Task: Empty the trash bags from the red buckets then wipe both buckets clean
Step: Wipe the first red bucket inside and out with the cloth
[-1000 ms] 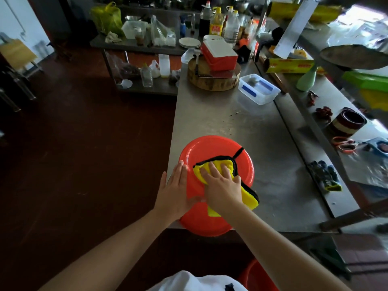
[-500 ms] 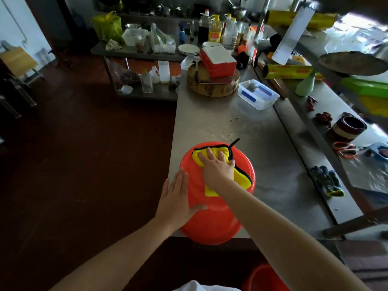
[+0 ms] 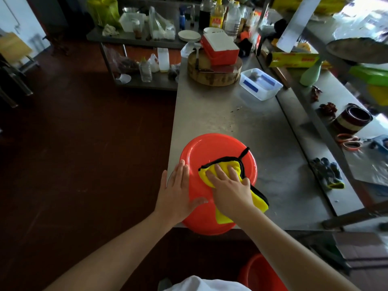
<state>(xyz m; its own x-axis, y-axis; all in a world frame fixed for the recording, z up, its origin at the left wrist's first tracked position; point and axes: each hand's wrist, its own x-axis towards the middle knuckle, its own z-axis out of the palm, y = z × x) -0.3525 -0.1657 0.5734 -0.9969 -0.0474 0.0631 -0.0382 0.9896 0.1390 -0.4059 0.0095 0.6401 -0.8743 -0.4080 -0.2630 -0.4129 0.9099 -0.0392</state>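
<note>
One bucket (image 3: 210, 148) inverted, btm up, cloth (image 3: 224, 162) diag.

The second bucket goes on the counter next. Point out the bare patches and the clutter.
Bare steel counter lies between the upturned red bucket and the chopping block, with the clear tub at its right. A narrower strip runs from the bucket to the gloves. The far end and the right ledge with scissors are crowded.
</note>
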